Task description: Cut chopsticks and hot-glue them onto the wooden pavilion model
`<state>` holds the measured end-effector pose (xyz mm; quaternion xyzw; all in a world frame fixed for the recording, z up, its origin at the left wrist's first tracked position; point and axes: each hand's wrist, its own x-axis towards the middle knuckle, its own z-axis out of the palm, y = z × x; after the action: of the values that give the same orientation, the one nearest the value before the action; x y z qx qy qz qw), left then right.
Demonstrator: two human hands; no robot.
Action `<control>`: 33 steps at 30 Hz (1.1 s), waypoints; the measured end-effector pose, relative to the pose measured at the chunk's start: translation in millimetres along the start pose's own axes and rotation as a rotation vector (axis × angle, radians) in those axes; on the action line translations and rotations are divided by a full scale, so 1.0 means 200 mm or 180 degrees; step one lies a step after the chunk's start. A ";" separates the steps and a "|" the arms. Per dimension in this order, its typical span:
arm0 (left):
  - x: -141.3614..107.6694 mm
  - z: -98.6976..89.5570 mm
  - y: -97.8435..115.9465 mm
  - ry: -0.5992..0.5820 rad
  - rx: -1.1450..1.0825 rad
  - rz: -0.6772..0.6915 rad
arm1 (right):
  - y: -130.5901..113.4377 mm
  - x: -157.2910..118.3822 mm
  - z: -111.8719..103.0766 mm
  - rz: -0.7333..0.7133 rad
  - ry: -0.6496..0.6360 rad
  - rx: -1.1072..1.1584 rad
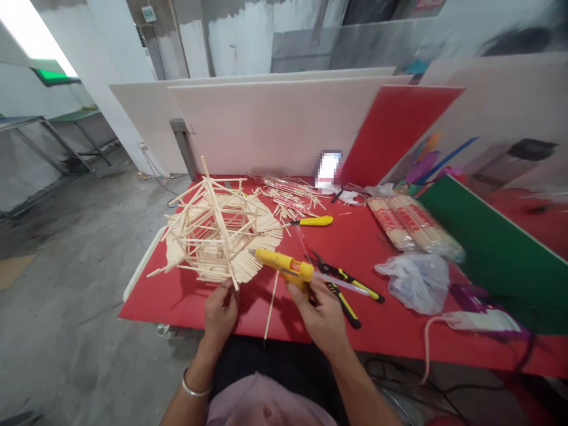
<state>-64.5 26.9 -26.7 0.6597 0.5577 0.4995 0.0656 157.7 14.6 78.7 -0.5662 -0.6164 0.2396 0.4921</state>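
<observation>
A frame model of thin wooden sticks (217,228) stands on the left part of the red table, on a round base of sticks. My left hand (221,310) is closed at the model's near edge, its fingertips pinching the lower end of a stick. My right hand (323,316) is wrapped round the handle of a yellow glue gun (284,262), with a clear glue stick at its back. The gun's nozzle points left, close to the stick base. One loose stick (271,305) lies on the table between my hands.
Pliers (348,278) lie right of the glue gun, with a yellow-handled knife (316,221) behind. Loose sticks (293,198) and a lit phone (328,170) are at the back. Packed sticks (410,222), a plastic bag (417,281) and a green board (497,254) occupy the right.
</observation>
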 end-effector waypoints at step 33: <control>0.02 -0.06 0.09 0.0265 -0.0718 -0.0287 | -0.10 0.04 0.00 -0.0677 0.0264 -0.0906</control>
<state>-61.6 17.4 -7.7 0.6010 0.5293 0.5826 0.1385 148.5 17.9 99.2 -0.5711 -0.6797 0.0730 0.4546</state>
